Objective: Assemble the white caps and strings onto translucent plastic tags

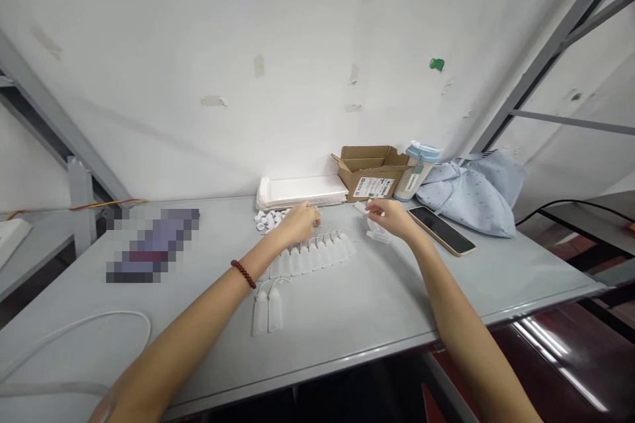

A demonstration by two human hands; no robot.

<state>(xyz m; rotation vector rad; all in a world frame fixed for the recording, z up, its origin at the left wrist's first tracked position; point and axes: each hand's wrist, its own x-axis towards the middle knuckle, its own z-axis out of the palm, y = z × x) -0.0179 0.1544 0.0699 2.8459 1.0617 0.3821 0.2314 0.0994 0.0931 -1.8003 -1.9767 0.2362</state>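
My left hand (299, 223) reaches across the grey table (377, 304), fingers curled next to a heap of small white caps (268, 219); what it pinches is too small to make out. My right hand (391, 215) is closed on a small translucent white bottle (377, 232) near the cardboard box. Between the hands lies a row of several white squeeze bottles (317, 254) side by side. Two more of these bottles (268, 309) lie closer to me. A red bead bracelet (243, 273) sits on my left wrist.
A stack of white trays (302, 192) and an open cardboard box (370, 172) stand against the wall. A blue-lidded cup (417, 172), a light blue cloth bag (471, 198) and a phone (441, 230) lie right. A white tube (94, 324) curls at left.
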